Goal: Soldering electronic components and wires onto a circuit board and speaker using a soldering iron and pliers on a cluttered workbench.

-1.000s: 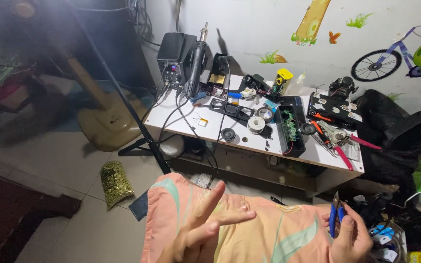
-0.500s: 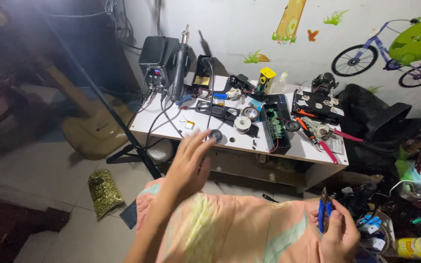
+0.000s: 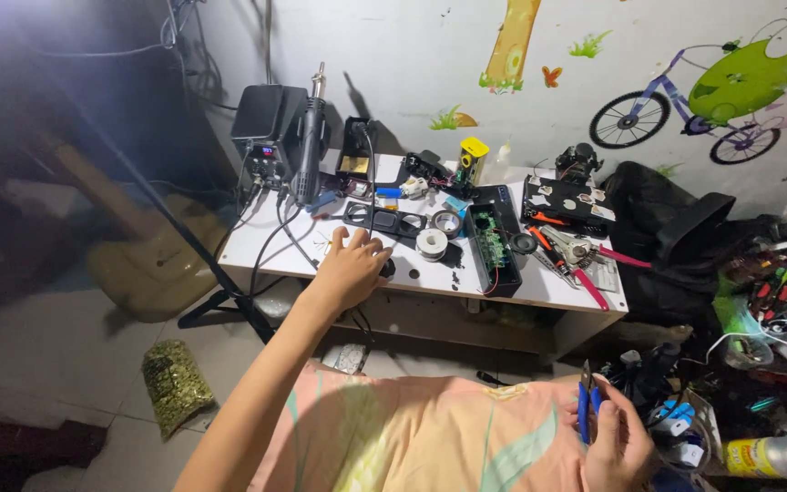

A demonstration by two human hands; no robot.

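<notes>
Left hand [image 3: 350, 269]: stretched out over the front edge of the white surface [image 3: 257, 241], fingers spread apart, palm down, gripping nothing; a small round black part [image 3: 386, 269] sat just beside its fingertips.

Right hand [image 3: 617, 442]: low at the right, over the lap, fingers clamped together on one pair of blue-handled pliers [image 3: 587, 401]. Pliers slim, smooth plastic grips, dark metal tip; long axis nearly upright, tip pointing up and away from the person.

Surface: one low white rectangular board, smooth, scuffed, crowded. On it: one black boxy soldering station [image 3: 268, 132] with one hot-air wand [image 3: 310, 146] standing upright beside it; one long black open case with a green circuit board [image 3: 492, 241], long axis running front to back; two round tape rolls [image 3: 432, 243], one white, one grey; one yellow-and-black block [image 3: 473, 157]; red-handled tools [image 3: 585, 282] lying at the right end. Several black cables trailed off the front.

Lap: one soft peach cloth [image 3: 412, 437] with pale green leaf print.

Floor: one mesh bag of greenish bits [image 3: 173, 383].
</notes>
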